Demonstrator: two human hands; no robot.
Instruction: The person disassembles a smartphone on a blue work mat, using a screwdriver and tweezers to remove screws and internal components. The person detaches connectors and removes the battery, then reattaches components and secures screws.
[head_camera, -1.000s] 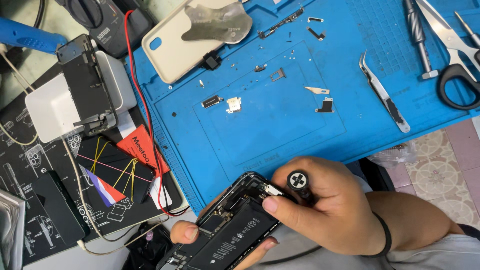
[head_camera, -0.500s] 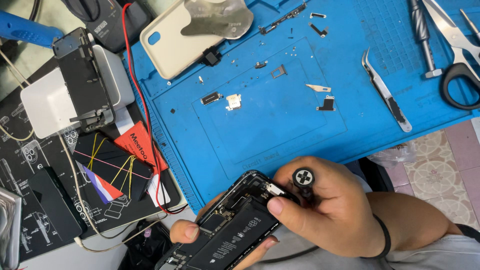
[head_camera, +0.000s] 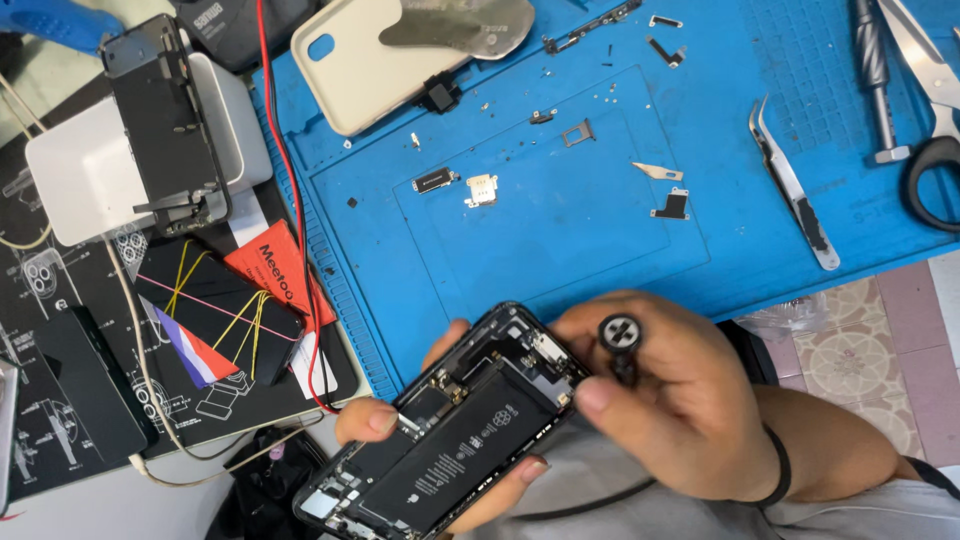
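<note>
Since the earlier frames the opened phone (head_camera: 450, 440) has tipped slightly while the screwdriver (head_camera: 620, 345) stays at its upper corner. The left hand (head_camera: 440, 450) cradles the phone from beneath, fingers curled round its edges, just off the blue mat (head_camera: 560, 230) on the tabletop. The right hand (head_camera: 680, 400) pinches the screwdriver between thumb and fingers, wrist bent inward. The driver wants to stay upright over the screw, with light, steady pressure.
</note>
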